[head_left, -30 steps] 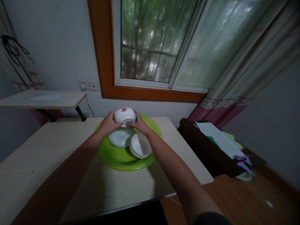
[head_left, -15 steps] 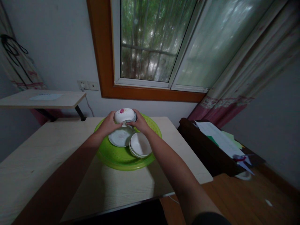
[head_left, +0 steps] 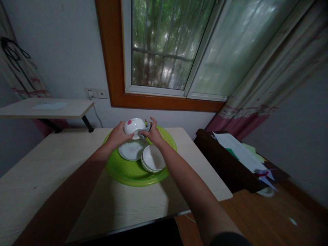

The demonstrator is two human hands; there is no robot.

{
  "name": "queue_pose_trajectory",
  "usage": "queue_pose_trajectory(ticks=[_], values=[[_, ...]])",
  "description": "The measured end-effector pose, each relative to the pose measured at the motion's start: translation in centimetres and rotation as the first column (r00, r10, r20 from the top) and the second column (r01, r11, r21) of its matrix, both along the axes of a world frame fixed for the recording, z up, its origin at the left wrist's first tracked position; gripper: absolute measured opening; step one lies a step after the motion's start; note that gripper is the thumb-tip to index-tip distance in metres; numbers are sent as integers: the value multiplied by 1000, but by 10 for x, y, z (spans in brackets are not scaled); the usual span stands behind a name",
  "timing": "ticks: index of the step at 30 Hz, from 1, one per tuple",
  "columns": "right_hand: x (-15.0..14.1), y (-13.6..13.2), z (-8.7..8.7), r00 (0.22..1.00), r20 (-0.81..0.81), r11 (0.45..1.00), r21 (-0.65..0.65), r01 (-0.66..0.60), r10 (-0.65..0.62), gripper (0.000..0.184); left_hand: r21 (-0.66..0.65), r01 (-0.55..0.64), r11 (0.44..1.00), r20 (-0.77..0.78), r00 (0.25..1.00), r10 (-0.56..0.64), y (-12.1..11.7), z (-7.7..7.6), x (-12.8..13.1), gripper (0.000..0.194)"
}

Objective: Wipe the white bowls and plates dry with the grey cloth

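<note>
A white bowl point(head_left: 133, 125) with a pink flower is tilted, its outer side toward me, above the back of a green basin point(head_left: 123, 174). My left hand point(head_left: 118, 134) is closed on the bowl's left side. In my right hand point(head_left: 153, 132) is a greyish cloth point(head_left: 145, 128), pinched against the bowl's right edge, with some fingers raised. Below the bowl, a white plate point(head_left: 132, 150) lies in the basin. A stack of white bowls point(head_left: 154, 158) sits beside it at the right, partly behind my right forearm.
The basin stands on a pale wooden table point(head_left: 84, 201). At the left is a raised shelf point(head_left: 69, 107) with a paper sheet on it. A dark cabinet point(head_left: 217, 160) holding papers point(head_left: 238, 150) stands right of the table. A window point(head_left: 174, 51) is behind.
The bowl has shifted slightly left and turned a little. My right hand's fingers have lifted off the bowl's side, and more of the greyish cloth shows.
</note>
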State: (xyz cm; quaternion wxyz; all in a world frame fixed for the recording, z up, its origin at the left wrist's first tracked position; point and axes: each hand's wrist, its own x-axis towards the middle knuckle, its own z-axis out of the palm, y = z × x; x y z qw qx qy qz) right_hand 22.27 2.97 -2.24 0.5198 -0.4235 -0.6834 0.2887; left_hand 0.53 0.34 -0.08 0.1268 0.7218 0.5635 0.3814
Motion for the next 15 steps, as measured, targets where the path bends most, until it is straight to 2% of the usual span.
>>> queue_pose_trajectory(ticks=[4, 8, 11, 15], values=[[2, 3, 1, 991, 14, 985, 107, 132, -135, 64, -20, -32, 999, 13, 999, 32, 1, 1, -2, 62], [5, 4, 6, 979, 23, 951, 241, 194, -205, 32, -45, -60, 997, -39, 998, 59, 0, 2, -1, 61], [6, 4, 8, 978, -1, 945, 256, 203, -210, 21, -57, -39, 998, -67, 997, 35, -1, 2, 0, 60], [6, 3, 10, 978, 31, 957, 214, 195, -206, 20, -29, -11, 1000, -102, 995, 8, -4, 3, 2, 60]])
